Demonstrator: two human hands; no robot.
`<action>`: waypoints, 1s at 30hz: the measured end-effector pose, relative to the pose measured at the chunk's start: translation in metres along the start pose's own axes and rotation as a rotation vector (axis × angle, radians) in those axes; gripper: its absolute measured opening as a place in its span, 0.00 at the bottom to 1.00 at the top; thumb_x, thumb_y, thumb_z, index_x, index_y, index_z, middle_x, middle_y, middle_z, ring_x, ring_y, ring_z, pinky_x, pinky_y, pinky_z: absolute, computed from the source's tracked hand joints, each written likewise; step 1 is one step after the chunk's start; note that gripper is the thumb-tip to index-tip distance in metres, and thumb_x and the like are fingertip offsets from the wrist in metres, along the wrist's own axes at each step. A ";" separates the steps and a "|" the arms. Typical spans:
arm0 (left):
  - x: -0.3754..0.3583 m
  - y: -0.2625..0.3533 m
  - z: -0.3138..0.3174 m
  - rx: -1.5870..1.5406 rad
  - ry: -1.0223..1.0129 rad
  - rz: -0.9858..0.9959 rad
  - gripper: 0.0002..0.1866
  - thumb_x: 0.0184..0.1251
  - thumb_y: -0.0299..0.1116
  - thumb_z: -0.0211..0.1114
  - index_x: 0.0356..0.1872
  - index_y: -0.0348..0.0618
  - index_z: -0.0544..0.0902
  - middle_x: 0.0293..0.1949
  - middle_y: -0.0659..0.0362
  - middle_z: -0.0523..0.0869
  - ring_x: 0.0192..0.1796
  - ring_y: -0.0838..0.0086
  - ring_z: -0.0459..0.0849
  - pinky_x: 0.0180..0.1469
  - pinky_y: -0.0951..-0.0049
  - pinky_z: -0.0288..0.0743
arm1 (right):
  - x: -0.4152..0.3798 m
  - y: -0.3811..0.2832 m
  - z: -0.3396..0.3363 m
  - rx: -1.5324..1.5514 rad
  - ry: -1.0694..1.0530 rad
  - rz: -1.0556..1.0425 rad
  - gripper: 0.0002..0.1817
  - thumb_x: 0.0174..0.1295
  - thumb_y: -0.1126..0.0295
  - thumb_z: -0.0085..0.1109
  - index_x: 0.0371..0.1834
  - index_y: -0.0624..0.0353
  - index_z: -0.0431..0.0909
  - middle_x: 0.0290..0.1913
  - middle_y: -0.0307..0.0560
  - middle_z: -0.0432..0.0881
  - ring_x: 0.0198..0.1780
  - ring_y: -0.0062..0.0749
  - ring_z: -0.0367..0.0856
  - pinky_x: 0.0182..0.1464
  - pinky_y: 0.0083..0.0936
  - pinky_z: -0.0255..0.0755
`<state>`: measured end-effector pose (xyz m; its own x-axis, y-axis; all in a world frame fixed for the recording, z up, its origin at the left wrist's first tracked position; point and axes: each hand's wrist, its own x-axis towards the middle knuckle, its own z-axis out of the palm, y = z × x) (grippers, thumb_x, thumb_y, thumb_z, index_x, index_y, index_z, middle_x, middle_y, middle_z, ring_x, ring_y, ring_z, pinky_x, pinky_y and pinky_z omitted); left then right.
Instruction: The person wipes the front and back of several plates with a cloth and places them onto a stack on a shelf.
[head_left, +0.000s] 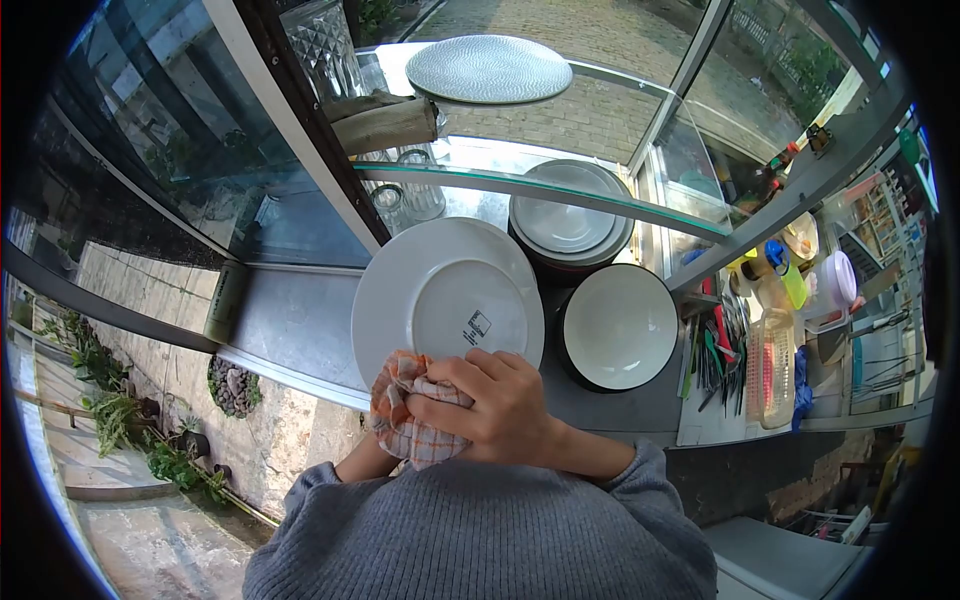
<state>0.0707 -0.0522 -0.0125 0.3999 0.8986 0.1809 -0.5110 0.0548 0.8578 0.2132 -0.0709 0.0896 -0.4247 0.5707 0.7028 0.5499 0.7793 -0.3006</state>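
Note:
A large white plate [478,295] is bottom-up, its foot ring and a small printed mark facing me. At its near edge is a bunched orange-and-white checked kitchen towel [415,440]. My right hand [490,400] is closed on the towel with bent fingers, close against the plate's rim. The towel covers most of my left hand [393,412], so its fingers cannot be made out; only the forearm shows below. Right of the plate stands a white bowl with a dark rim [620,328]. Behind it is a stack of white plates [565,215] on dark dishes.
A glass shelf [540,190] crosses above the counter, with a textured oval platter [488,68] behind it. Drinking glasses [420,190] stand at back left. Cutlery [720,350] and a plastic basket [770,368] lie right. A metal post [300,120] rises left.

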 end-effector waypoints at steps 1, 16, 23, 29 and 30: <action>0.000 -0.003 0.005 -0.025 0.002 0.001 0.26 0.73 0.44 0.47 0.67 0.43 0.62 0.65 0.52 0.67 0.67 0.64 0.65 0.67 0.62 0.63 | 0.006 0.002 -0.002 0.000 0.001 -0.004 0.20 0.35 0.51 0.70 0.34 0.39 0.80 0.39 0.33 0.77 0.32 0.26 0.78 0.30 0.26 0.71; -0.001 -0.003 0.006 -0.434 0.016 -0.021 0.25 0.72 0.44 0.48 0.66 0.43 0.64 0.64 0.51 0.69 0.67 0.63 0.67 0.66 0.61 0.66 | 0.013 0.081 -0.033 0.088 0.158 0.586 0.22 0.43 0.59 0.70 0.42 0.54 0.82 0.36 0.41 0.77 0.33 0.37 0.82 0.35 0.31 0.75; 0.024 0.001 0.009 -0.620 0.017 -0.026 0.25 0.72 0.44 0.49 0.66 0.43 0.65 0.63 0.51 0.70 0.66 0.63 0.68 0.65 0.61 0.67 | -0.035 0.105 -0.040 0.675 0.135 0.956 0.25 0.53 0.59 0.65 0.50 0.64 0.78 0.41 0.47 0.78 0.41 0.29 0.79 0.47 0.24 0.71; 0.012 0.025 -0.026 -0.778 0.010 -0.038 0.25 0.72 0.44 0.50 0.65 0.43 0.66 0.63 0.51 0.71 0.66 0.62 0.69 0.65 0.61 0.68 | -0.063 0.082 -0.026 1.433 0.413 1.298 0.23 0.52 0.68 0.63 0.53 0.58 0.73 0.41 0.40 0.78 0.44 0.27 0.77 0.49 0.20 0.70; 0.005 0.026 -0.028 -0.801 0.012 -0.041 0.25 0.72 0.44 0.50 0.65 0.43 0.66 0.63 0.51 0.71 0.66 0.62 0.69 0.65 0.61 0.69 | -0.081 0.099 -0.014 1.774 0.448 1.132 0.23 0.53 0.71 0.60 0.54 0.61 0.72 0.43 0.46 0.80 0.45 0.33 0.80 0.49 0.25 0.75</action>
<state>0.0383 -0.0343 -0.0025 0.4244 0.8934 0.1474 -0.8888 0.3799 0.2564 0.3117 -0.0433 0.0119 -0.1838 0.9665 -0.1791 -0.8087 -0.2522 -0.5314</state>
